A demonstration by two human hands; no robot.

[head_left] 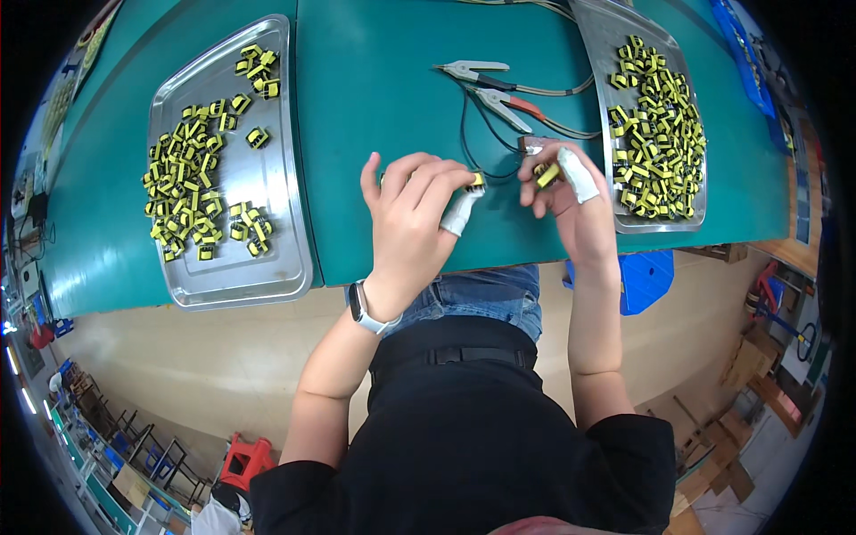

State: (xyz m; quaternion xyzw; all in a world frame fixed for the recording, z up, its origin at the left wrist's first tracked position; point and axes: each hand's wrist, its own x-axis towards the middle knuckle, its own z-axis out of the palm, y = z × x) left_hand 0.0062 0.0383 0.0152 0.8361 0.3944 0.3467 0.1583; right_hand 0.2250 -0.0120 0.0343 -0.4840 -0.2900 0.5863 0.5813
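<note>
I see the left hand (pixel 412 201) pinching one yellow-black coil component (pixel 477 180), the right hand (pixel 575 201) gripping a second component (pixel 547 176), above the green table (pixel 383 80); this handling step seems to need next a steady hold.

My left hand (pixel 412 207) pinches a small, blocky yellow-and-black component (pixel 477 181); a matching yellow-and-black piece (pixel 547 176) sits, apparently tilted, between my right hand's (pixel 575 196) fingers, its details blurred.
</note>
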